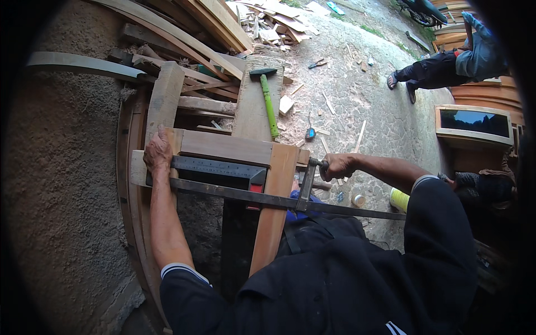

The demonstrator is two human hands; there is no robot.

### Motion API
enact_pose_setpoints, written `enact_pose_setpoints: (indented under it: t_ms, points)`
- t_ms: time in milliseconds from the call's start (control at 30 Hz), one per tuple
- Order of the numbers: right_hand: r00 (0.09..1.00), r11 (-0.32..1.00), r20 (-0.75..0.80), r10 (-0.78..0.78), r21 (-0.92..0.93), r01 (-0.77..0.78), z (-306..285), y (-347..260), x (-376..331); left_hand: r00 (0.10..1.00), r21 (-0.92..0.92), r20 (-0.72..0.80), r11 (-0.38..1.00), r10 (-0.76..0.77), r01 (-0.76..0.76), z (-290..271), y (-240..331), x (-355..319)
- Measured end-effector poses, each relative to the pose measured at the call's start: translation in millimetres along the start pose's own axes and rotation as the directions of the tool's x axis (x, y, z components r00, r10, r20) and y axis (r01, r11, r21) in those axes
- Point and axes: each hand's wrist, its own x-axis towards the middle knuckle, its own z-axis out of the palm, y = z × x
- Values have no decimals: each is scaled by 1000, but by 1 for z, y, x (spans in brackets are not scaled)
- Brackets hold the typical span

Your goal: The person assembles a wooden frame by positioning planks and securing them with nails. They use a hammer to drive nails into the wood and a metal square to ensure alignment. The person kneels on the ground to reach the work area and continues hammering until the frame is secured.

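Bar clamp point(240, 192): right hand point(338, 167) curled round handle point(324, 168) (largely hidden); left hand point(158, 151) grip unclear.

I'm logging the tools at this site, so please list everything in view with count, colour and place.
wooden frame: 1, light brown, centre
bar clamp: 1, dark metal, across the frame
square: 1, grey blade, black-and-red stock, inside the frame
hammer: 1, green handle, on the plank
plank: 1, weathered brown, beyond the frame
pliers-like tool: 1, dark, ground
tape measure, apparently: 1, blue-black, ground
yellow roll: 1, right of centre
round tub: 1, pale, ground
scrap wood: many, pale, top
dark-paned wooden unit: 1, right
motorbike: 1, dark, top right
other person: 1, blue top, upper right
left hand: 1, bare, frame's left end
right hand: 1, bare, clamp's handle
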Motion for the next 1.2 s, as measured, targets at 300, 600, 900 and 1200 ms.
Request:
enact_pose_setpoints:
  t_ms: [300, 600, 900, 1200]
  points:
    - [527, 847, -790, -314, -484, -219, 67, 22, 20, 999, -32, -7, 999, -38, 38, 1, 0, -3]
    - [991, 997, -126, -43, -71, 35, 8, -1, 0, 998, -27, -14, 998, -61, 61, -14, 13, -11]
    - [547, 821, -778, -309, -509, -260, 57, 27, 26, 1000, -32, -16, 999, -24, 23, 1, 2, -4]
    - [930, 959, -341, -142, -281, 43, 26, 7, 1, 1000, -10, -15, 1000, -10, 10, -14, 6, -19]
